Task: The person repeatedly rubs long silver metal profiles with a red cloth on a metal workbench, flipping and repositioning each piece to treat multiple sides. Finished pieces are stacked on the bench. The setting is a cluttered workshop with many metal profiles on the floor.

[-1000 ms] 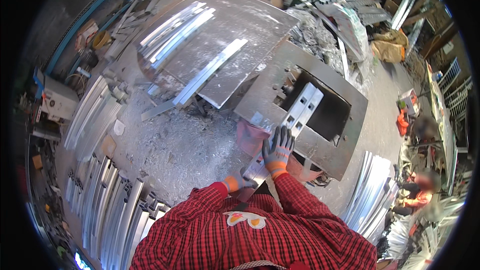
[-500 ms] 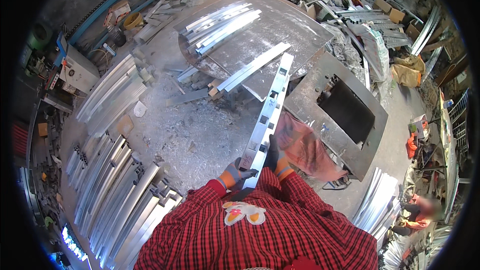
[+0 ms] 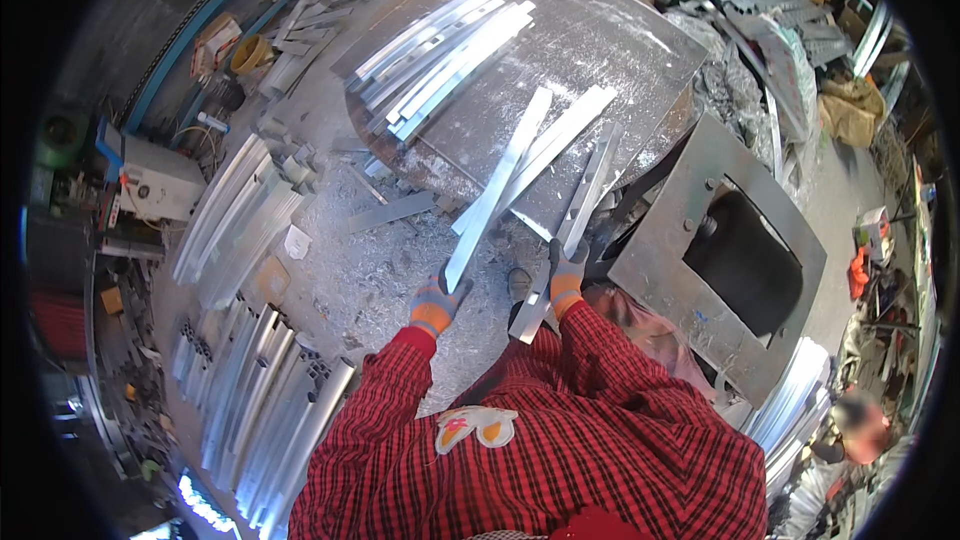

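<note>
Head view, nearest first: two red plaid sleeves rise from six o'clock, each ending in a grey glove with an orange cuff. The left hand (image 3: 437,302) has its fingers wrapped tight round the near end of a long aluminium strip (image 3: 497,190), nothing of the palm showing open. That strip runs away toward one o'clock, its far end lying over the round metal desk (image 3: 620,40). The right hand (image 3: 567,275) sits just to the three o'clock side of the left, fingers likewise closed, on a second, channel-shaped profile (image 3: 580,210) whose long axis also points to about one o'clock; its near end hangs below the glove toward the floor, its far end reaches the desk's rim. So both pieces lie nearly parallel, side by side but apart, long axes leading from the hands out onto the desk, each hand at the near end of its own piece.

Beyond the hands, one loose strip (image 3: 560,145) rests on the desk between the two held pieces. Farther off, at eleven o'clock on the desk, lies a bundle of strips (image 3: 440,55). At three o'clock stands a grey steel box with a dark opening (image 3: 745,260), just beside the right hand's profile.
</note>
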A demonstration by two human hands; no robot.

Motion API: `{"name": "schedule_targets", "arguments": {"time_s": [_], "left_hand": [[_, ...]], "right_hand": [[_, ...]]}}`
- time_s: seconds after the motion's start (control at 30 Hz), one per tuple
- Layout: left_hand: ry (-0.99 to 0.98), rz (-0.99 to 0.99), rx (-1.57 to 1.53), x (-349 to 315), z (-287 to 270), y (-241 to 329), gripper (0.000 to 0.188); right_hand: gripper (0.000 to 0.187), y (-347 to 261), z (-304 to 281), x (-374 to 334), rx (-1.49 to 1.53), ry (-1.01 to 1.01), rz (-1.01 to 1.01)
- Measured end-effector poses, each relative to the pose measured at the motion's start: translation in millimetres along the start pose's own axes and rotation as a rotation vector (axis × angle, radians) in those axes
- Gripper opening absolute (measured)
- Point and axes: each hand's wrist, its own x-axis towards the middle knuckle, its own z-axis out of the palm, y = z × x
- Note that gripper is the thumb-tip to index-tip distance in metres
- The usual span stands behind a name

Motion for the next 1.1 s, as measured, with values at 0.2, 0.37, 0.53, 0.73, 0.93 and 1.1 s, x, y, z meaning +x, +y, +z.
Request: {"name": "schedule_targets", "arguments": {"time_s": [0.2, 0.37, 0.53, 0.73, 0.93, 1.1], "left_hand": [[-0.111, -0.006, 0.351, 145.3, -20.0, 31.7, 0.077], [-0.269, 0.031, 0.407, 227.1, 15.4, 43.7, 0.077], [-0.333, 0.095, 0.454, 251.5, 39.6, 56.2, 0.098], [-0.334, 0.194, 0.308, 271.7, 52.4, 63.2, 0.09], [-0.572, 0.138, 0.373, 293.7, 29.7, 77.7, 0.082], [-0.088, 0.127, 0.44, 326.2, -21.5, 66.1, 0.092]], "right_hand": [[0.077, 26.2, 62.1, 66.0, -0.421, -0.004, 0.156], [0.081, 11.8, 81.8, 107.4, -0.333, -0.172, 0.297], [0.06, 46.4, 86.8, 136.6, -0.251, -0.255, 0.249], [0.052, 32.7, 89.9, 147.1, -0.017, -0.311, 0.361], [0.05, 34.3, 83.4, 150.6, 0.131, -0.331, 0.521], [0.031, 28.1, 65.5, 151.0, 0.156, -0.136, 0.572]]}}
